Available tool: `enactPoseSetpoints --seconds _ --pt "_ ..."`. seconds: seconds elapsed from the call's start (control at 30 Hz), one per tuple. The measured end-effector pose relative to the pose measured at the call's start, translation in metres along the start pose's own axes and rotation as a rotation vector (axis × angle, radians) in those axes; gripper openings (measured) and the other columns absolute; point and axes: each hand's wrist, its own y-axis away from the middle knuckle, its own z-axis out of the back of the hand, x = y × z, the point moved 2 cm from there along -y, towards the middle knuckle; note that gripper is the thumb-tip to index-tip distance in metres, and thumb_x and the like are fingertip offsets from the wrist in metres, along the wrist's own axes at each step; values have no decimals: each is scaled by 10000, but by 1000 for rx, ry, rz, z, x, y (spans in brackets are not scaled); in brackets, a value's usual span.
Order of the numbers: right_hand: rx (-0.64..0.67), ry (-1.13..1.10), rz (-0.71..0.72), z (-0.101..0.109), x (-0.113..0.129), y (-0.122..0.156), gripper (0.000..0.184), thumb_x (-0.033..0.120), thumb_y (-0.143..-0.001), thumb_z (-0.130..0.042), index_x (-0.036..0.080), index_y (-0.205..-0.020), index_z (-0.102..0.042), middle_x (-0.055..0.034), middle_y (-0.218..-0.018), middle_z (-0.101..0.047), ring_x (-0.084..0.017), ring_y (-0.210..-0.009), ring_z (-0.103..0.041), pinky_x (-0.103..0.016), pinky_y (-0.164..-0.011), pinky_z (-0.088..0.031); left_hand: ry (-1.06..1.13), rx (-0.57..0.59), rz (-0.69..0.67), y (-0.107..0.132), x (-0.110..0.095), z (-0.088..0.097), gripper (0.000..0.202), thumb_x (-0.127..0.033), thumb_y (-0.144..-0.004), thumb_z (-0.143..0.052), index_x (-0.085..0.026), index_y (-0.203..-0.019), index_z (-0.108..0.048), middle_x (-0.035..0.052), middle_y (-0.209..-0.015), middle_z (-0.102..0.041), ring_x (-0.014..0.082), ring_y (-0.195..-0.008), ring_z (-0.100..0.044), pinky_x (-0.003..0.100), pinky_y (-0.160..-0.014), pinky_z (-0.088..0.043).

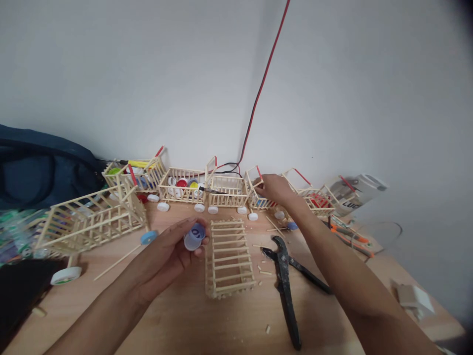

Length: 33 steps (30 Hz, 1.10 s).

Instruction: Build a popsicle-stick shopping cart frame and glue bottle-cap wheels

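My left hand [181,249] is curled around a translucent bluish bottle cap [193,237], its open side facing up and a ring-like shape inside. My right hand [274,189] reaches to the back, into a small wooden-stick cart [255,199] with a red handle bar; its fingertips are mostly hidden by the cart's sticks. Between my arms, a stick frame without visible wheels [229,261] lies on the table. Left of my left hand stands a larger stick cart [92,222] with a blue wheel [148,237] and a white wheel [65,275].
Black pliers [284,281] lie beside my right forearm, among stick offcuts. More stick carts line the wall, one holding coloured caps [181,183]. A dark blue bag [40,167] is at left. Orange-handled pliers [354,236] and a transparent container [360,192] are at right.
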Motion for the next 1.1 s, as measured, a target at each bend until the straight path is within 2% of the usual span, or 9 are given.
enactPoseSetpoints --seconds 0.17,0.33,0.5,0.63,0.73,0.93,1.1 --pt "-21 -168 34 -4 -8 -3 192 294 -801 -569 172 -865 -702 -56 -839 -737 -171 -777 -638 -219 -650 -389 3 -6 -5 0 -1 -1 180 -198 -911 -564 -91 -872 -703 92 -845 -635 121 -692 -604 159 -488 -500" --pt "-61 -391 22 -9 -24 -4 174 316 -764 -559 164 -739 -641 -13 -720 -680 -143 -681 -574 -222 -617 -371 -3 -6 -10 0 -2 -1 187 -203 -915 -558 -87 -869 -698 90 -850 -633 121 -690 -601 162 -488 -505" --pt "-89 -667 -20 -10 -38 0 240 416 -766 -528 180 -749 -568 4 -681 -615 -124 -615 -511 -229 -578 -377 11 8 -5 1 -1 -1 144 -200 -887 -605 -89 -875 -695 97 -846 -639 128 -692 -608 168 -492 -508" --pt "-30 -878 -63 -8 -38 7 344 536 -765 -528 193 -790 -521 18 -665 -585 -97 -518 -446 -224 -512 -359 10 -1 -5 2 -1 -1 134 -203 -874 -624 -90 -876 -697 102 -852 -638 129 -691 -607 166 -489 -511" --pt "47 -1006 -86 -4 -35 13 384 579 -754 -566 204 -749 -483 29 -634 -559 -88 -487 -432 -223 -497 -369 8 -3 -1 1 -1 -1 136 -202 -878 -617 -93 -872 -698 102 -851 -635 129 -686 -601 168 -485 -508" --pt "172 -1201 -89 7 -32 24 406 562 -739 -655 209 -705 -458 24 -642 -546 -103 -552 -493 -245 -578 -444 3 -10 17 0 1 -1 145 -197 -885 -606 -86 -876 -700 96 -851 -626 126 -690 -595 171 -488 -505" --pt "202 -1326 -93 13 -34 29 383 521 -736 -696 212 -741 -469 19 -680 -544 -124 -643 -547 -266 -672 -476 -50 -47 9 2 -2 -3 177 -252 -892 -597 -110 -821 -675 69 -839 -600 125 -677 -584 170 -440 -486"
